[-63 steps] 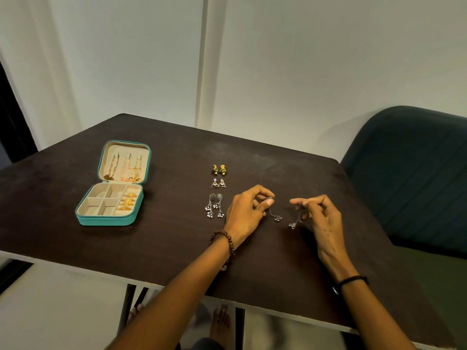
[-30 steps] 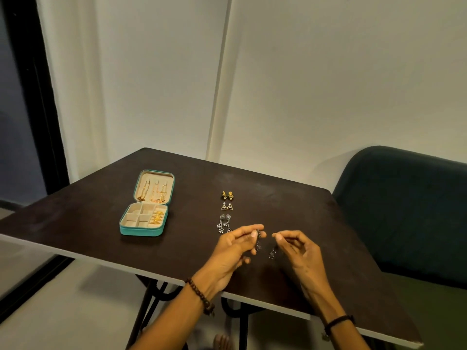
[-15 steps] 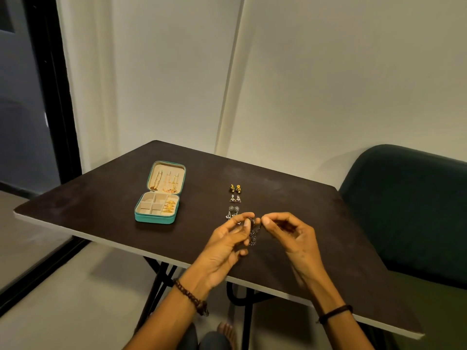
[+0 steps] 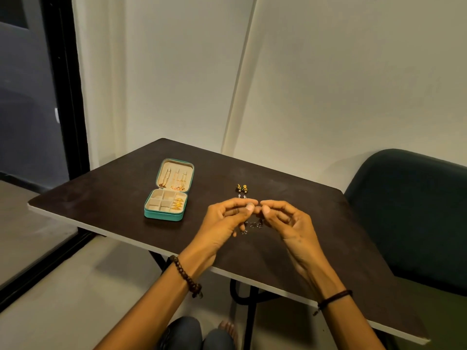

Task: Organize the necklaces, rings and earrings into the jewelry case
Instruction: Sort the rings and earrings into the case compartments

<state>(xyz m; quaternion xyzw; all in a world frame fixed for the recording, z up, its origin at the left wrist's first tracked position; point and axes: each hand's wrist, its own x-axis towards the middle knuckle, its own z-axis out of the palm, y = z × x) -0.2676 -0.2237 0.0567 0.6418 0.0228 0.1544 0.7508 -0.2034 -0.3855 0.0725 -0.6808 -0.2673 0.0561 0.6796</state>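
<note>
The earrings (image 4: 252,224) are pinched at their top ends between thumb and forefinger of both hands. The left hand (image 4: 222,221) is closed on a small silver top that shows at its fingertips. The right hand (image 4: 288,223) is closed in the same kind of pinch just beside it, though what lies between its pads is mostly hidden. The other fingers of both hands are loosely curled. The earrings are held in the air above the table (image 4: 101,198), near its middle and between the two hands.

The long axis of the earrings hangs close to vertical. The tops are held up at the fingertips, and the small drops point down toward the table.

For the step in hand, the pinch is best kept light and high on the tops so that the drops swing free and are not tangled. The pair would then be carried left to the case (image 4: 163,215), which lies open and well apart from the hands. One of the bare left-hand compartments looks the likeliest place. The drops should be let down first and the tops laid over last.

Necklaces (image 4: 174,179) are seen in the lid and rings (image 4: 178,202) in the right-hand slots. Gold studs (image 4: 241,188) lie on the table beyond the hands.
</note>
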